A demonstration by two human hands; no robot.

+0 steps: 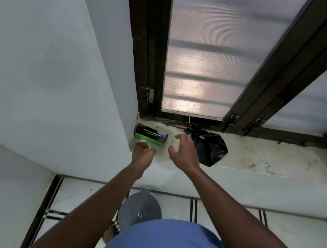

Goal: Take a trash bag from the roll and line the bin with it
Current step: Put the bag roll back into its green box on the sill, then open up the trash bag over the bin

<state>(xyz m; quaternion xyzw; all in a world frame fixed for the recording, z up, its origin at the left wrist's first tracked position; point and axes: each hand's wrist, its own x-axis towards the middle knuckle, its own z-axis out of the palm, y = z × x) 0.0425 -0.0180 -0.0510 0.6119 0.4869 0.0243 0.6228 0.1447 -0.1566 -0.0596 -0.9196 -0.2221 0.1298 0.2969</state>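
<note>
Head view. Step in hand: fetching bag, judged early; bin [140,211] on floor below, lid on, no liner visible.

Box [151,136], green-black, lies on sill [278,159] in left corner against wall; roll itself not visible, presumably inside box. Black bag [209,147] lies crumpled just right of right hand.

Left hand [143,153]: fingers curled at box's near edge; firm grip cannot be told. Right hand [183,151]: fingers spread, hovering between box and black bag, holding nothing.

Next move calls for steadying box, pulling one bag free.
</note>
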